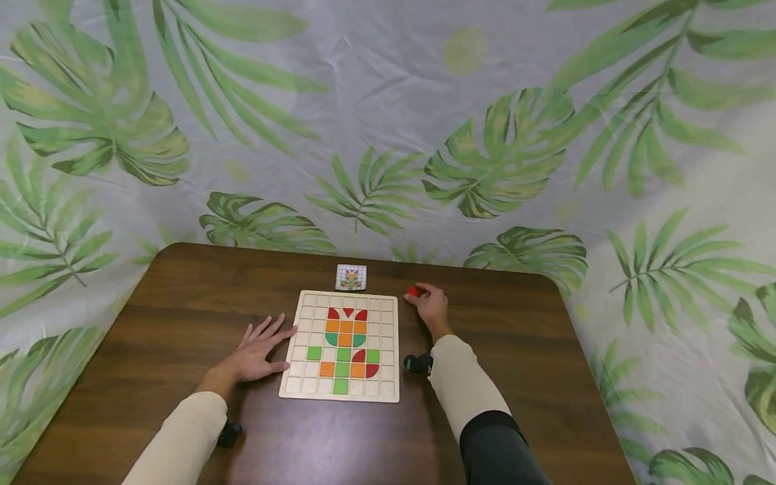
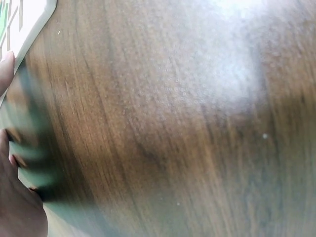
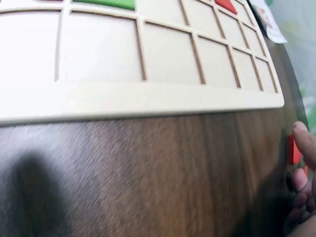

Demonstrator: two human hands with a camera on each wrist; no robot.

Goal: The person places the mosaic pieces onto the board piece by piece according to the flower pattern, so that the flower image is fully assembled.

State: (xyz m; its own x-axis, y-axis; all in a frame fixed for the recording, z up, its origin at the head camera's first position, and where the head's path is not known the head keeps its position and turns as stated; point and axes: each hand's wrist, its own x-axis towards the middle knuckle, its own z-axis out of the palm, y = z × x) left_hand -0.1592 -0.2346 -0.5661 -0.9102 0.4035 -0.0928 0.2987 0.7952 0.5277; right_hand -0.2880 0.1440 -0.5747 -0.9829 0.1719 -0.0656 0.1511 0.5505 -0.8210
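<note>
A pale wooden grid board [image 1: 388, 337] lies on the table, with red, orange, green and teal tiles set in it as a flower. My left hand [image 1: 257, 353] rests at the board's left edge, fingers spread, with the thumb touching its rim. Off the board's upper right corner, my right hand [image 1: 432, 306] pinches a red tile [image 1: 413, 291] between thumb and fingers. The same red tile [image 3: 295, 150] shows at the right edge of the right wrist view, with a second bit of red just below it, mostly hidden by the fingers.
A small card [image 1: 351, 277] with a gridded flower picture lies just behind the board. The dark wooden table [image 1: 515, 323] ends at a leaf-patterned cloth [image 1: 388, 101] hanging behind it. Black cameras [image 1: 418, 364] are strapped to both wrists.
</note>
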